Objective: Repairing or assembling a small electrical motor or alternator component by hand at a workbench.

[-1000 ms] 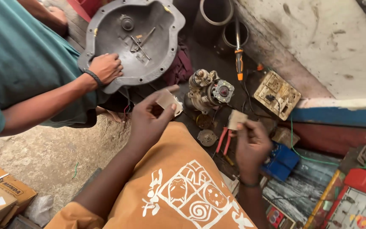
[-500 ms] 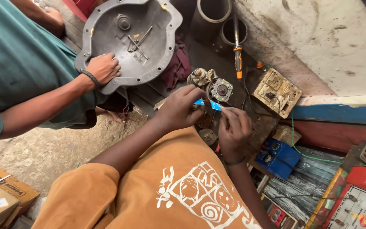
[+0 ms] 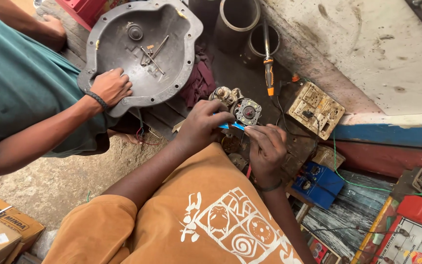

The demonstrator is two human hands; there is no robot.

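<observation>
**Both hands pinch a small blue piece above the motor part**

A small blue piece point(image 3: 231, 125), thin and flat, maybe a bit of tape or a plastic strip, sits between the two hands, just in front of the small motor assembly point(image 3: 240, 105) on the dark floor. What it is exactly I cannot tell, because the fingers cover most of it.

The left hand point(image 3: 205, 122) pinches one end of the blue piece with thumb and fingertips, the other fingers curled. The right hand point(image 3: 265, 146) pinches the other end in the same way, with the knuckles turned up. Held from both sides like this, the piece seems to be kept stretched and steady close to the assembly, so it can be handled with precision.

Under the hands lie some round metal parts point(image 3: 238, 160), partly hidden. Behind the assembly an orange and black screwdriver point(image 3: 268, 73) lies with its shaft pointing away, within easy reach. To the right is a worn switchboard point(image 3: 317, 108) with a plug in it, and nearer a blue box point(image 3: 317, 182) with a green wire point(image 3: 362, 183) running past it.

On the left another person in a green shirt rests a hand point(image 3: 111, 86) on the rim of a big grey metal housing point(image 3: 123, 34). This seems to keep it from moving. Loose bolts point(image 3: 151, 54) lie inside it, like in a tray. A cardboard box point(image 3: 1, 230) stands at the lower left corner.
</observation>
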